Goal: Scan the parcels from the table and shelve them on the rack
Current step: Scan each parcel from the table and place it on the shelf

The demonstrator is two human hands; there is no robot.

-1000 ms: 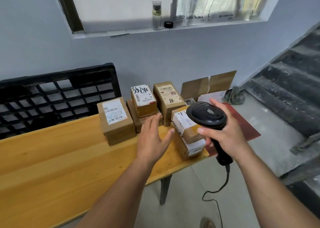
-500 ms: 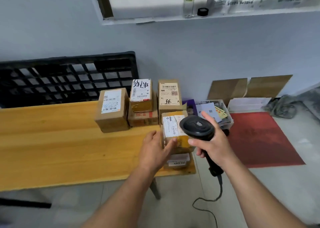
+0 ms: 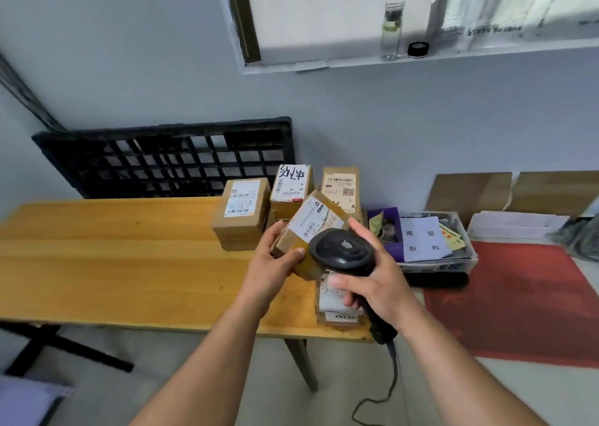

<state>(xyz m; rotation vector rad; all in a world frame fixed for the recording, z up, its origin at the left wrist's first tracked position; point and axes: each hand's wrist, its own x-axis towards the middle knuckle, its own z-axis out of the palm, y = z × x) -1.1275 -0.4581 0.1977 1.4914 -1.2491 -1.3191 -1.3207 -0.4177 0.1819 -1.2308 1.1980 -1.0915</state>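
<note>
My left hand [image 3: 274, 263] grips a small brown parcel [image 3: 308, 227] with a white label, lifted and tilted above the wooden table [image 3: 113, 263]. My right hand [image 3: 372, 283] holds a black barcode scanner [image 3: 343, 252], its round head right beside the held parcel. Under the scanner a taped parcel [image 3: 337, 302] marked with numbers lies at the table's right edge. Three more labelled parcels stand behind: one on the left [image 3: 241, 213], one with black handwriting [image 3: 290, 187], one with a QR code [image 3: 342, 187].
A black plastic pallet [image 3: 162, 159] leans on the wall behind the table. A tray of papers [image 3: 431, 244] and a red mat [image 3: 525, 302] lie on the floor to the right. Flat cardboard [image 3: 505, 192] rests against the wall. A glass bottle [image 3: 392, 30] stands on the window ledge.
My left hand went from hovering open over the table to gripping the top parcel and lifting it, tilted, toward the scanner. The view swung left and down.
</note>
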